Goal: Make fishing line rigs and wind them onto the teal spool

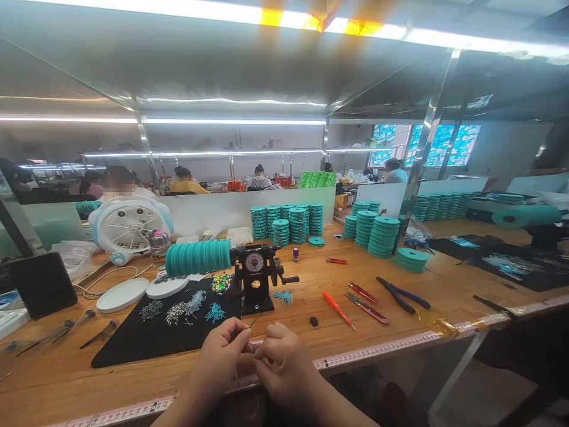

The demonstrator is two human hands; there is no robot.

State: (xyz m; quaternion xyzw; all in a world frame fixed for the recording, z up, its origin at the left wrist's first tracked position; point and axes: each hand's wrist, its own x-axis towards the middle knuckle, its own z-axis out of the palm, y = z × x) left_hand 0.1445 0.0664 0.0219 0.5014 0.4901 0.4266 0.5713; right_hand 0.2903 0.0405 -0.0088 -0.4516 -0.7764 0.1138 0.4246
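My left hand [222,353] is closed in a pinch at the table's front edge, and a tiny thin dark tip shows at its fingertips, too small to name. Close beside it, my right hand [284,359] has its fingers curled and pressed together; what they hold, if anything, is hidden. Just beyond the hands stands a black hand-crank winder [255,276] with a dial, carrying a row of teal spools [198,258]. On a black mat [128,341] to the left lie small heaps of teal pieces [216,312], clear pieces [195,302], metal parts [175,312] and coloured beads [221,283].
Right of the winder lie an orange screwdriver [338,309], red-handled cutters [367,308] and pliers [402,295]. Stacks of teal spools [297,224] stand at the back. A white fan [131,228] and white dishes [122,295] are on the left. A measuring tape [377,350] runs along the front edge.
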